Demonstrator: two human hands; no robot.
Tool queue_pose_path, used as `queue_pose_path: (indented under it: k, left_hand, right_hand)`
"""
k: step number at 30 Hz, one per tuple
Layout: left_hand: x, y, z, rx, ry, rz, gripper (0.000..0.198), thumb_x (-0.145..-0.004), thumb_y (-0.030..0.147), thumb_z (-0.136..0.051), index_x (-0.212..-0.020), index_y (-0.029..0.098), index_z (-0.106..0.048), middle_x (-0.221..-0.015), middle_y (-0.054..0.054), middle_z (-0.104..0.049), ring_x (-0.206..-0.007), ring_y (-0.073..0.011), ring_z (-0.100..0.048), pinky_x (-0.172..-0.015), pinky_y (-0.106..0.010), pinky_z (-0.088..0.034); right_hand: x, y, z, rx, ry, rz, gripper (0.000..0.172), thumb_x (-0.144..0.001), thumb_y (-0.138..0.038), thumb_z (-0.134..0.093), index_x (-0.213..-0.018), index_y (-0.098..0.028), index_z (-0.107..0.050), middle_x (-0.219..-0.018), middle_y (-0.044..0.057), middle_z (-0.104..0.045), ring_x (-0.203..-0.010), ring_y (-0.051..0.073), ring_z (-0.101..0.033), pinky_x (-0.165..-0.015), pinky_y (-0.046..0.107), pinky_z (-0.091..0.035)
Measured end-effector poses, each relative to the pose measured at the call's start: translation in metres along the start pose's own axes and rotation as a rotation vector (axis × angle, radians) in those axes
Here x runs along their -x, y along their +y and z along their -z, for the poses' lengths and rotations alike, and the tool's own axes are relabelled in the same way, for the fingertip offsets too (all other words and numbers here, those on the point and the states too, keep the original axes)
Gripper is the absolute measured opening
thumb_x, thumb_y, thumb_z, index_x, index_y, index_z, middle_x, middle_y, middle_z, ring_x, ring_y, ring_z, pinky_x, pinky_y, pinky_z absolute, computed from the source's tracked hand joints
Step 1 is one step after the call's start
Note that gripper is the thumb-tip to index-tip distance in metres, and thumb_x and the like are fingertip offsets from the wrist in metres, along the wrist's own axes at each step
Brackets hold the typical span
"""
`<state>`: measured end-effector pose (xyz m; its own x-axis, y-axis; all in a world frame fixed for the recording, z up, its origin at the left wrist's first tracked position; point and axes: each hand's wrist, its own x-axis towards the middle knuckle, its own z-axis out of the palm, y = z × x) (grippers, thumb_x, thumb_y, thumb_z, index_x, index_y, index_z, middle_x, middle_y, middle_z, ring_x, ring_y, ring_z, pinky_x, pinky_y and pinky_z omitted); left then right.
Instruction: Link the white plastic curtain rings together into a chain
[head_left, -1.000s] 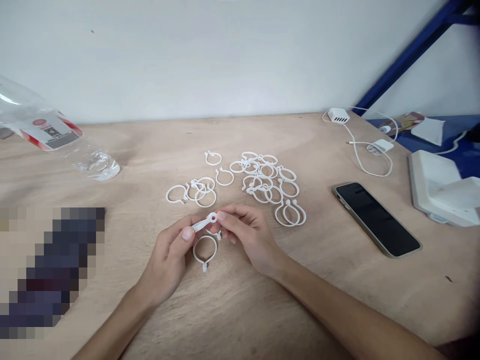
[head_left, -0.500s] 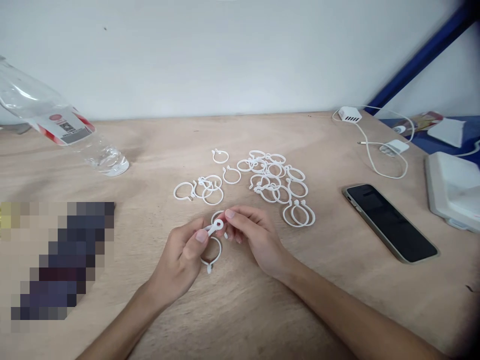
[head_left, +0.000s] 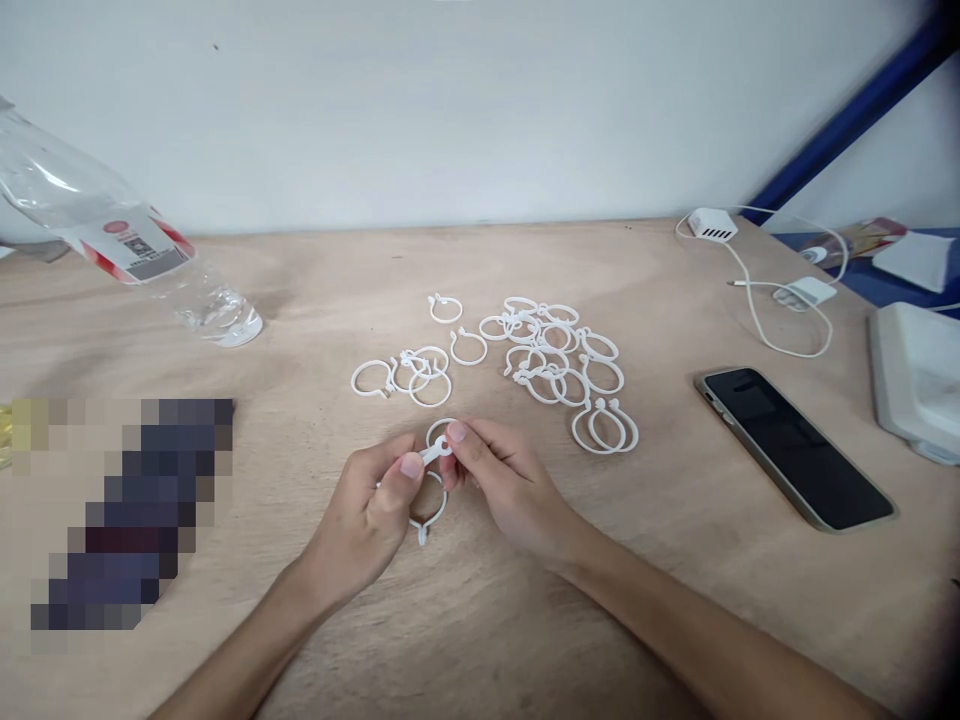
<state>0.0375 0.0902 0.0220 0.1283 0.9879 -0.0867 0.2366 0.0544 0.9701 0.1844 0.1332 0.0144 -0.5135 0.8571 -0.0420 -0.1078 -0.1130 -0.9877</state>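
Note:
Between the thumb and fingers of my left hand (head_left: 382,505) is a white plastic piece (head_left: 433,453), a short strip with a holed round end. My right hand (head_left: 502,470) is closed, its thumb and fingers pinching at that round end. Just behind the fingertips shows the upper arc of a white ring (head_left: 440,422), partly hidden; whether it joins the held piece I cannot tell. Below the piece, another white plastic ring (head_left: 445,492) with a small tab pointing toward me is partly covered by my left hand.
Several white rings with small tabs lie in a heap (head_left: 555,350) and a smaller cluster (head_left: 430,405) beyond my hands. A water bottle (head_left: 142,240) is at left, near a blurred-out patch (head_left: 142,515). At right are a phone (head_left: 795,450), a charger (head_left: 711,224) and a white box (head_left: 911,380).
My right thumb and fingers have come in onto the round end of the white piece, covering part of its hole. The view has shifted slightly.

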Motion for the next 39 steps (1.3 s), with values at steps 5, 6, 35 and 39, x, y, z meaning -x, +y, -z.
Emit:
queue_pose_path:
  k: [5, 6, 35, 39]
  left_hand:
    - [-0.001, -0.001, -0.001, 0.058, -0.015, 0.006, 0.051, -0.090, 0.063, -0.032, -0.073, 0.018, -0.050, -0.062, 0.002, -0.044, -0.056, -0.0127, -0.039, -0.054, -0.024, -0.036]
    - [-0.001, -0.001, -0.002, 0.071, -0.016, 0.002, 0.051, -0.089, 0.063, -0.032, -0.073, 0.018, -0.050, -0.062, 0.002, -0.044, -0.056, -0.0128, -0.039, -0.054, -0.024, -0.036]
    - [-0.002, -0.005, -0.003, -0.479, 0.204, -0.325, 0.021, -0.078, 0.039, -0.063, -0.080, 0.019, -0.067, -0.076, -0.003, -0.055, -0.078, -0.0191, -0.051, -0.072, -0.032, -0.041]
    - [-0.002, -0.008, -0.005, -0.667, 0.215, -0.345, 0.025, -0.072, 0.031, -0.069, -0.095, 0.023, -0.072, -0.093, -0.005, -0.057, -0.093, -0.0230, -0.052, -0.083, -0.038, -0.042]
  right_hand:
    - [0.000, -0.002, 0.001, 0.029, -0.029, 0.011, 0.039, -0.094, -0.043, -0.045, -0.065, -0.019, -0.055, -0.065, -0.001, -0.054, -0.064, 0.011, -0.049, -0.064, 0.026, -0.040]
    - [0.000, -0.002, 0.001, 0.017, -0.039, 0.011, 0.039, -0.094, -0.042, -0.045, -0.064, -0.019, -0.055, -0.065, 0.000, -0.055, -0.063, 0.011, -0.049, -0.063, 0.026, -0.040]
    - [-0.032, 0.002, 0.041, 1.050, 0.039, 0.292, 0.019, -0.095, -0.024, -0.047, -0.087, -0.019, -0.063, -0.087, 0.002, -0.062, -0.079, 0.014, -0.056, -0.069, 0.027, -0.040]
    - [-0.030, 0.000, 0.044, 1.015, 0.135, 0.302, 0.014, -0.092, -0.024, -0.051, -0.093, -0.020, -0.064, -0.091, 0.005, -0.063, -0.085, 0.017, -0.058, -0.075, 0.030, -0.043]
